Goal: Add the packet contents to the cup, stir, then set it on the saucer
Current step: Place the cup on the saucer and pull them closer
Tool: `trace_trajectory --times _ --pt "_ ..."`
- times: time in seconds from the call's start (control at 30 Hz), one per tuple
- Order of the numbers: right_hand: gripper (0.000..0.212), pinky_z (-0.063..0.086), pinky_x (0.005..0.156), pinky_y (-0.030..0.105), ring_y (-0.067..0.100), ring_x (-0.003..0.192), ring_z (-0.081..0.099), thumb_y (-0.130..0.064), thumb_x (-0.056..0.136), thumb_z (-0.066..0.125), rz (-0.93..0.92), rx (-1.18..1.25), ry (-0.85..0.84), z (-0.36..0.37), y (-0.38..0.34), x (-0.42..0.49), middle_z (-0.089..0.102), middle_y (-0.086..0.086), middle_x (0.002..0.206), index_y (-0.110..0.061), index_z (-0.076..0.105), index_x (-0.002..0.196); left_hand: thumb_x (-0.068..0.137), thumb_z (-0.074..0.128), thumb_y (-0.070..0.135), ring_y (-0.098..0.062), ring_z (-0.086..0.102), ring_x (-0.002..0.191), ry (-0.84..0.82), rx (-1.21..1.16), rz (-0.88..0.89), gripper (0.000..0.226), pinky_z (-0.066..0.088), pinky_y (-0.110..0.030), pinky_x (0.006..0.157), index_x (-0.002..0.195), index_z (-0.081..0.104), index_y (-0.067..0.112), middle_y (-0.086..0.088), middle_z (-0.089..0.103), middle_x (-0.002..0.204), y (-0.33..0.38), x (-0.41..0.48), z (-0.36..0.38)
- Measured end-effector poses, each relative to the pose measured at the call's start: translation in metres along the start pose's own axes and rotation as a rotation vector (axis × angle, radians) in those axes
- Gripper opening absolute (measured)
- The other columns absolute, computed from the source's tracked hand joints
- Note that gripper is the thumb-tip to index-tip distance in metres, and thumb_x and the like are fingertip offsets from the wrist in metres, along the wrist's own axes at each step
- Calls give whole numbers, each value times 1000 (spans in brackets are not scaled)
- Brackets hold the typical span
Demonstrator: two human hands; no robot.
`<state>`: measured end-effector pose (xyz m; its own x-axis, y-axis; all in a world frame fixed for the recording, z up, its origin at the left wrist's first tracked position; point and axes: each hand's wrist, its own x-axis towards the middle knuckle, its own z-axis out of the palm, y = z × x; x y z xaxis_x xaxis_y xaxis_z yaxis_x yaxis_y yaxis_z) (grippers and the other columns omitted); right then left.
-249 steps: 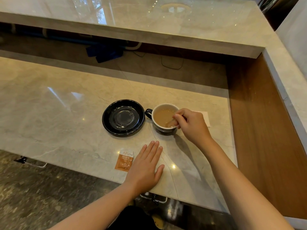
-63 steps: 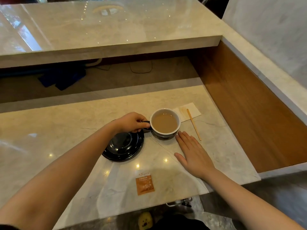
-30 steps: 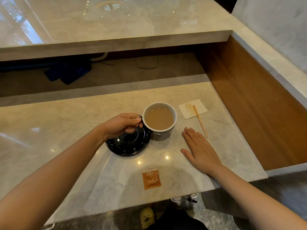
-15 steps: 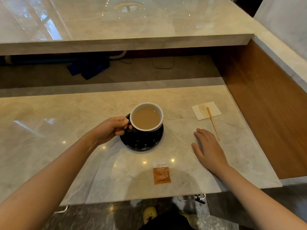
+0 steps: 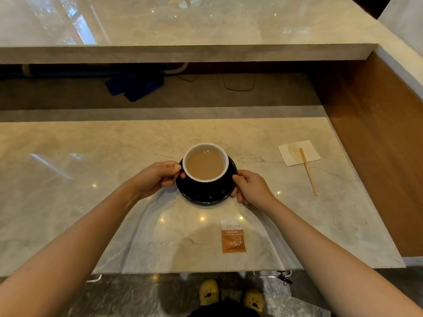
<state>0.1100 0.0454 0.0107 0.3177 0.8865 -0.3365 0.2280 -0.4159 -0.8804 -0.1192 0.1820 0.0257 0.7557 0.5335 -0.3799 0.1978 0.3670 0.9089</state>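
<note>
A dark cup with a white inside, filled with milky brown drink, stands upright on the black saucer at the middle of the marble counter. My left hand pinches the cup's handle on its left side. My right hand grips the saucer's right rim. The orange packet lies flat on the counter in front of the saucer, toward me. A wooden stirrer rests to the right, its top end on a stained white napkin.
The counter ends in a near edge just below the packet. A raised marble ledge runs across the back, and a wooden side panel walls off the right. My feet in yellow slippers show on the floor below.
The cup has come to rest centred on the saucer, still held by my left hand. My right hand has left the counter and moved left onto the saucer's rim.
</note>
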Motion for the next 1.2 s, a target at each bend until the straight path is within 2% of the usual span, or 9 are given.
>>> trace_trajectory --times 0.17,0.47,0.57,0.7,0.83,0.97,1.03,1.2 --pt "23 37 35 21 12 33 46 -10 93 43 9 113 42 6 1 0 58 13 53 -2 64 94 83 47 19 -5 32 47 -24 16 -18 18 30 -11 42 70 50 7 3 64 72 -1 1 2" --pt "25 39 41 18 12 38 48 -12 92 44 -32 103 71 7 5 0 59 12 53 -4 67 85 86 48 19 -6 33 48 -48 82 -52 16 30 -12 43 80 52 4 4 66 75 1 1 2" --pt "25 38 39 17 10 36 46 -11 92 44 -36 106 71 6 5 -1 58 9 51 -5 67 85 95 41 11 -4 33 46 -25 170 -90 15 31 -12 43 88 52 2 9 64 66 10 -1 6" --pt "24 37 38 17 10 35 45 -11 93 44 -40 121 66 7 5 -1 58 13 54 -6 67 85 96 41 13 -5 35 47 22 355 -140 24 33 -15 46 81 57 3 13 55 50 19 -4 9" --pt "26 37 39 18 10 36 45 -11 93 44 -60 87 65 7 5 0 59 15 56 -10 65 77 93 49 21 -9 46 55 89 501 -141 23 45 -20 56 84 64 7 11 59 59 22 -7 9" --pt "26 38 45 11 3 41 50 -12 94 42 -111 -34 90 7 5 -1 64 12 59 -7 65 84 89 57 16 -14 55 64 105 616 -90 16 52 -23 62 99 63 6 -6 61 80 21 -9 10" --pt "25 40 49 8 0 47 54 -13 94 42 -129 -74 89 7 3 -2 63 7 57 -6 65 88 89 56 14 -15 56 65 121 687 -66 12 52 -24 64 98 63 9 -6 61 80 22 -10 12" --pt "25 39 49 7 -1 45 52 -13 95 41 -131 -90 76 6 1 -5 60 4 55 -2 63 90 91 53 14 -15 56 64 134 769 -74 9 49 -23 64 96 61 13 -4 61 78 26 -8 15"
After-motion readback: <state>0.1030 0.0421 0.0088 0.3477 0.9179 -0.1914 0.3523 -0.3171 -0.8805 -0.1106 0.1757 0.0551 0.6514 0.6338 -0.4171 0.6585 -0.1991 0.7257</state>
